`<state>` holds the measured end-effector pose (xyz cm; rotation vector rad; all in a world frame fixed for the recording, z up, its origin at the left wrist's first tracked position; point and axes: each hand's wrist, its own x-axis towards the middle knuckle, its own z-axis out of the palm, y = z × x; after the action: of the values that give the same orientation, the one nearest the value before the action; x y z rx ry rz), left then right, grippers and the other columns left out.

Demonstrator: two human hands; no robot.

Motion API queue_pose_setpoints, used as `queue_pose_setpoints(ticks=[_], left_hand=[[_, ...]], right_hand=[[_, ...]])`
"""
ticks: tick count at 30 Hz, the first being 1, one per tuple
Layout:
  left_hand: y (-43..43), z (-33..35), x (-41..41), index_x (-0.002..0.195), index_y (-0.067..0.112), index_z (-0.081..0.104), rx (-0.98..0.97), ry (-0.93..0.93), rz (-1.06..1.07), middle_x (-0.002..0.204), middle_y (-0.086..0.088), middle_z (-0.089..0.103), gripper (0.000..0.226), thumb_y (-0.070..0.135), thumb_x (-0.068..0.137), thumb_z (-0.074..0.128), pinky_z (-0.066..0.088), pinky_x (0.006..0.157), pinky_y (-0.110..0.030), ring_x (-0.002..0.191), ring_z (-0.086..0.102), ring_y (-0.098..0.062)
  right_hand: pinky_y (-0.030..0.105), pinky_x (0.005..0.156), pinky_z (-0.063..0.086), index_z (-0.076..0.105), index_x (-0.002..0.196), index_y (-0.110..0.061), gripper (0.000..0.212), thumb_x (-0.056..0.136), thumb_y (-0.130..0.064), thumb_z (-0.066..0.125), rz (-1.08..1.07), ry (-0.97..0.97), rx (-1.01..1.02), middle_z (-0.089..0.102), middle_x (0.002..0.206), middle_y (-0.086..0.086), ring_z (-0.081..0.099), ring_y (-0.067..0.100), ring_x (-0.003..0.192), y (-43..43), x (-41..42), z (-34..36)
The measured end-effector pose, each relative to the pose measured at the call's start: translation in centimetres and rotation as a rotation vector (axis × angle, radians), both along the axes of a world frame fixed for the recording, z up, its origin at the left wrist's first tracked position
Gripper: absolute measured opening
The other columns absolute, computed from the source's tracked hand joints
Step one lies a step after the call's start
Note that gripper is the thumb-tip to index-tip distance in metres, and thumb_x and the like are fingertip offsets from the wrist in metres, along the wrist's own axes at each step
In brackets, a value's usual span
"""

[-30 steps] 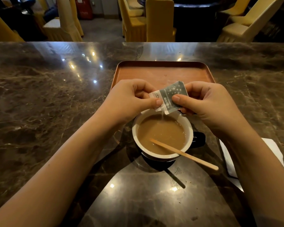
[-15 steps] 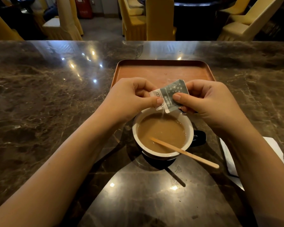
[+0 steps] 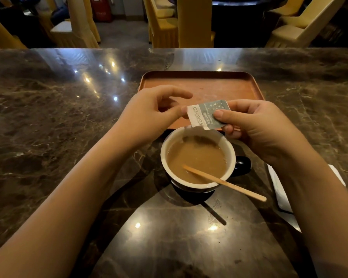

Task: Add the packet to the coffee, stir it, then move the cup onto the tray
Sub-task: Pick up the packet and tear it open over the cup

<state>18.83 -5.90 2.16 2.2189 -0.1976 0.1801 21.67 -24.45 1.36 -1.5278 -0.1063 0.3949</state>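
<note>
A dark cup with a white inside (image 3: pixel 163 157) stands on the marble table, full of light brown coffee (image 3: pixel 197 155). A wooden stirrer (image 3: pixel 229 184) leans in it, its end sticking out to the lower right. My right hand (image 3: pixel 255 129) pinches a grey and white packet (image 3: pixel 204 115) above the cup's far rim, torn corner pointing down. My left hand (image 3: pixel 153 113) is beside the packet, its fingers spread and its index finger lifted; only the thumb tip is at the packet's left edge. The copper-coloured tray (image 3: pixel 199 77) lies just behind the cup.
A white napkin (image 3: pixel 278 189) lies on the table to the right of the cup, partly under my right forearm. Yellow-covered chairs (image 3: pixel 193 23) stand beyond the table's far edge. The marble top (image 3: pixel 58 121) stretches wide to the left.
My left hand has let go of its pinch on the packet and spread its fingers. The packet has turned flatter in my right hand, and the thin stream of powder is gone.
</note>
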Motion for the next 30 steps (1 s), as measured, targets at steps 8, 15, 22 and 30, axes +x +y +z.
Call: queue_pose_setpoints(ticks=[8,15,22,30], left_hand=[[0.3,-0.4,0.1,0.103,0.027,0.065,0.283,-0.273,-0.066,0.094,0.015,0.061,0.027,0.022,0.077,0.068,0.035,0.065,-0.015,0.08,0.051,-0.015],[-0.3,-0.7,-0.1,0.096,0.02,0.069,0.238,-0.41,0.051,0.084,0.011,0.064,0.018,0.026,0.08,0.065,0.037,0.064,-0.017,0.072,0.05,-0.014],[-1.0,-0.2,0.5,0.094,0.023,0.07,0.181,-0.421,0.125,0.072,0.023,0.054,0.017,0.03,0.081,0.064,0.035,0.062,-0.018,0.067,0.048,-0.008],[-1.7,0.6,-0.1,0.091,0.018,0.07,0.061,-0.33,0.143,0.073,0.014,0.061,0.014,0.026,0.081,0.065,0.04,0.059,-0.005,0.066,0.054,-0.002]], right_hand=[[0.008,0.038,0.036,0.055,0.112,0.002,0.034,0.078,0.0,0.058,0.013,0.111,0.15,0.061,0.081,0.013,0.047,0.005,0.041,-0.1,-0.1,0.3],[0.012,0.046,0.046,0.063,0.103,-0.006,0.025,0.087,-0.024,0.056,0.043,-0.1,-0.013,0.065,0.073,0.005,0.053,0.006,0.05,-0.3,-0.4,0.0],[0.012,0.055,0.047,0.066,0.101,-0.016,0.023,0.086,-0.03,0.056,-0.012,-0.456,-0.235,0.068,0.088,0.003,0.055,-0.001,0.061,-1.1,-0.3,-0.1],[0.012,0.055,0.045,0.065,0.104,-0.012,0.018,0.086,-0.013,0.059,-0.084,-0.79,-0.356,0.062,0.086,0.0,0.054,0.009,0.066,-1.2,-0.7,0.7]])
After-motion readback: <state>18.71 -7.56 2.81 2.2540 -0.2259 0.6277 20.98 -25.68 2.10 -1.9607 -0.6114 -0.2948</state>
